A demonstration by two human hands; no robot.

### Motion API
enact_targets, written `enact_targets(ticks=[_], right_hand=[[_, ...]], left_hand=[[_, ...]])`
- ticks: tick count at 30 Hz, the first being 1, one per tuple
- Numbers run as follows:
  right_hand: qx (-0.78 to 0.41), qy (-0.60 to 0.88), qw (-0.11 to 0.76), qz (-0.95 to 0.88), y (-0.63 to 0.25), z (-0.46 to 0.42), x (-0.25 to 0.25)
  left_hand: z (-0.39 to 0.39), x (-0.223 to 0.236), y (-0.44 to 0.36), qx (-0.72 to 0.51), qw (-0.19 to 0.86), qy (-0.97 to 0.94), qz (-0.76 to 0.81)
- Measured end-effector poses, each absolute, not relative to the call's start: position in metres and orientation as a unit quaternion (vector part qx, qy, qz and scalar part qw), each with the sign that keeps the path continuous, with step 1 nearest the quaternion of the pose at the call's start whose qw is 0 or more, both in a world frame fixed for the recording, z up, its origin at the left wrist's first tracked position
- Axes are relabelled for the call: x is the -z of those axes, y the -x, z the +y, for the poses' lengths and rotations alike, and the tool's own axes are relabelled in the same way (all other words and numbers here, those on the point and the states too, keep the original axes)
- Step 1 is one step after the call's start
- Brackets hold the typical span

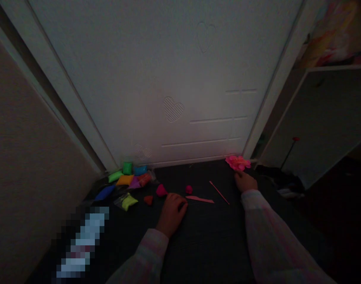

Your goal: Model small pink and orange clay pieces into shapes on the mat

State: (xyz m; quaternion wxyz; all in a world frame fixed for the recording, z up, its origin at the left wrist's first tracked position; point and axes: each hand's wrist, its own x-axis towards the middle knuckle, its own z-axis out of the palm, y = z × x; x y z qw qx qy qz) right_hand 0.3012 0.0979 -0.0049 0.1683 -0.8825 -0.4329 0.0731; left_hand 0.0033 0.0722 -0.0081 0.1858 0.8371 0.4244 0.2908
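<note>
The scene is dim. My left hand (173,213) rests on the dark floor with its fingers curled, beside a pink clay lump (161,190), a small pink ball (188,189) and a flat pink tool (200,199). Whether it holds anything is hidden. My right hand (245,181) reaches forward, its fingers bent at a pink clay flower (237,162) that lies by the door's foot. A thin pink stick (219,192) lies between my hands.
Several bright clay packets (127,177) in green, orange, blue and yellow lie at the left by the white door (174,79). A small red piece (148,200) lies near them. A white cabinet (325,118) stands at the right, a wall panel on the left.
</note>
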Motion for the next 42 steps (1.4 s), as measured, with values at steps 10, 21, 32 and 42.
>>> enact_targets(ticks=[10, 21, 32, 42], right_hand=[[-0.058, 0.892, 0.179, -0.411, -0.302, 0.099, 0.004], [-0.018, 0.794, 0.306, -0.524, -0.274, 0.091, -0.005], [-0.011, 0.507, 0.375, -0.776, -0.137, 0.056, -0.013], [-0.061, 0.53, 0.427, -0.73, -0.144, 0.058, -0.003]], left_hand=[[0.073, 0.01, -0.002, -0.298, 0.183, -0.832, 0.43], [0.072, 0.008, -0.004, -0.337, 0.198, -0.814, 0.429], [0.079, 0.009, -0.002, -0.437, 0.336, -0.66, 0.51], [0.081, 0.007, -0.003, -0.486, 0.467, -0.56, 0.482]])
